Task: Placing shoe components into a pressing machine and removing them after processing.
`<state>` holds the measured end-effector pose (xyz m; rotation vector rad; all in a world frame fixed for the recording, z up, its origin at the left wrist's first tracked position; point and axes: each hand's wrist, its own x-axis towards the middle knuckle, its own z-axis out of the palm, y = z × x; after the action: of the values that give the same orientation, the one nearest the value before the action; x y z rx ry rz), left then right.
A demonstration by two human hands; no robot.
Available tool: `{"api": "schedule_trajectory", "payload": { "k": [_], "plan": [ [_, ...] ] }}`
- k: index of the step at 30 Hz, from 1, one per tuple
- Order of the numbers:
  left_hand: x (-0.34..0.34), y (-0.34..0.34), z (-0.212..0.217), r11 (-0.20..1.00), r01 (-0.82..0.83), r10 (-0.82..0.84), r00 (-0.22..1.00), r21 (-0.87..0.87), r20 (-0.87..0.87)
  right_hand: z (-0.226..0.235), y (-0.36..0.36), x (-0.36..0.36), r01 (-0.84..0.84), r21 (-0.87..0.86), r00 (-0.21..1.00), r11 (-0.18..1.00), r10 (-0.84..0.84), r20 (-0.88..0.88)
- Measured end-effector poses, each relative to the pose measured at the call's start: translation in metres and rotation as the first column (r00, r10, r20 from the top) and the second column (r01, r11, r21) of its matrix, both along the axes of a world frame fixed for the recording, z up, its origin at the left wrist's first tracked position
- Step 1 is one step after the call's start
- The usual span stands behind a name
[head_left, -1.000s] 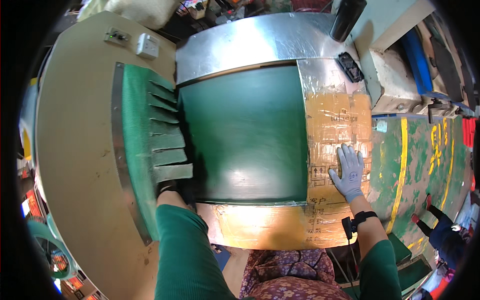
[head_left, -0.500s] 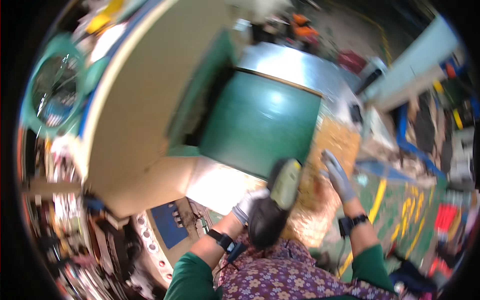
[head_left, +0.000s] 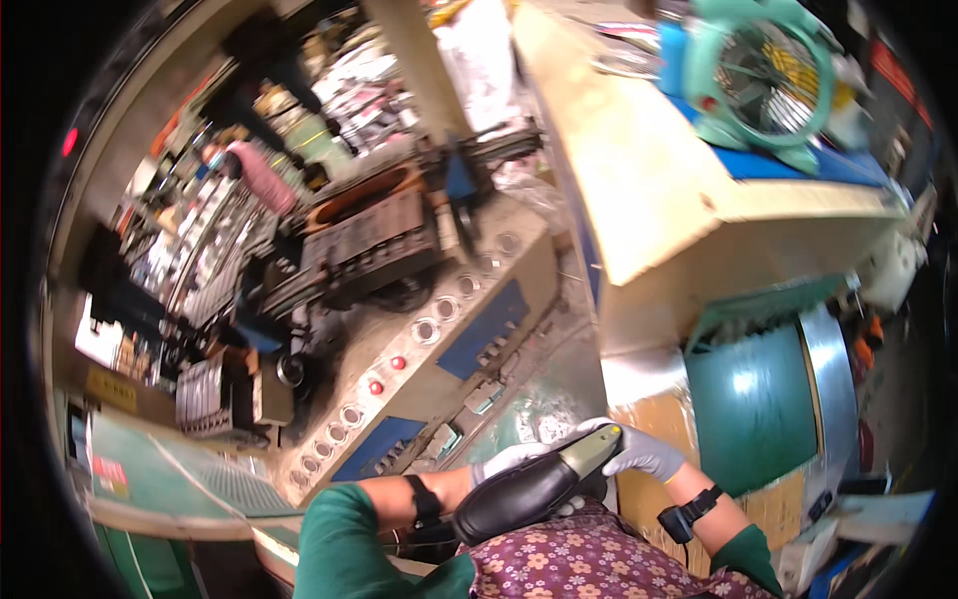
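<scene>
A black leather shoe (head_left: 514, 497) is held in front of my apron, with a pale green shoe last (head_left: 591, 451) standing out of its opening. Gripping the shoe from its far side is my left hand (head_left: 509, 460), in a white glove; some fingertips show below the shoe. My right hand (head_left: 647, 455), gloved too, has its fingers closed round the end of the last at the heel. The toe points to the lower left. Part of both hands is hidden behind the shoe and last.
Ahead stands a machine panel with round gauges (head_left: 426, 329) and red buttons (head_left: 398, 363). To the right a green conveyor belt (head_left: 753, 409) runs out of a beige housing (head_left: 659, 299), which carries a green fan (head_left: 768, 85). Another person (head_left: 261, 178) is at the far left.
My view has swung left from the belt to the gauge machine. The shoe has turned from upright to lying aslant, and my right hand, open and apart before, now grips the last.
</scene>
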<state>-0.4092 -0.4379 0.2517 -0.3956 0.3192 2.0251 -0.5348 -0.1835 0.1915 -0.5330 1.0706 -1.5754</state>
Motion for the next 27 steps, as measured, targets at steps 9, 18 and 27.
{"api": "schedule_trajectory", "payload": {
  "k": [9, 18, 27],
  "plan": [
    [0.12, -0.153, -0.08, 0.638, -0.745, 0.719, 0.667, 0.196, 0.194, -0.002, -0.261, 0.018, 0.016, -0.364, 0.703, 0.931, 0.248, 0.667],
    [0.181, -0.158, -0.104, -0.208, -0.934, 0.971, -0.162, -0.291, -0.174, 0.053, -0.437, -0.21, 0.396, -0.343, 0.903, 0.852, -0.294, 0.313],
    [0.181, -0.121, -0.183, -0.376, -0.651, 0.89, -0.453, -0.659, -0.061, 0.076, -0.655, -0.347, 0.472, -0.332, 0.747, 0.816, -0.571, -0.342]
  ]
}}
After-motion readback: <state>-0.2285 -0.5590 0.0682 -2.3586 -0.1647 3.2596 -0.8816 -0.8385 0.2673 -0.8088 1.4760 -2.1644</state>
